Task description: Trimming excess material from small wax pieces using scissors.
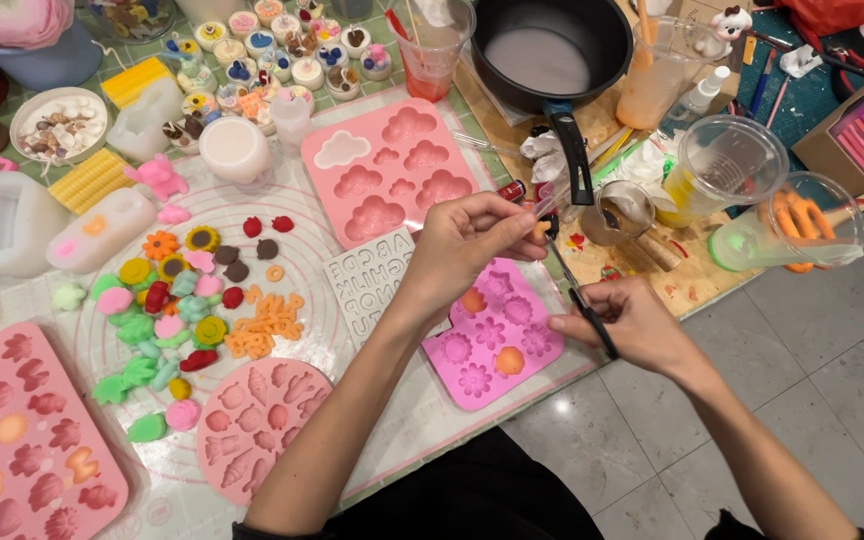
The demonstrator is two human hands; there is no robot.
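Above the pink flower mould [497, 345], a clear tube [549, 203] is pinched by the left hand [467, 240]; dark tweezers [580, 295] are gripped by the right hand [630, 325], beside a pan [552, 50].

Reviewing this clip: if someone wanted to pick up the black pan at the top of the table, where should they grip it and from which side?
Grip the pan by its long black handle, coming from the near edge of the table. The handle points toward the person and lies free above the clutter, while cups crowd the rim on both sides and the bowl holds pale liquid, so it should probably be kept level.
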